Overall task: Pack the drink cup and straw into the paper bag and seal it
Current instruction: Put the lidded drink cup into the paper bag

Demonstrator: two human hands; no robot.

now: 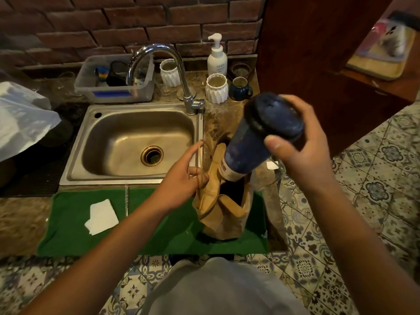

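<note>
Brick wall behind, stone surface [227, 114] with a steel sink [136, 142] and a green mat [159, 223] at the front edge. On the mat we have the paper bag [223, 214] standing open, white napkin [101, 217] well to its left. Our right hand [295, 142] has its fingers [276, 144] wrapped around the lid end of the dark blue drink cup [256, 142], tilted, base just at the bag mouth. Our left hand [185, 178] has fingers loosely curled on the bag's handle, holding that side up. We can't make out a straw.
</note>
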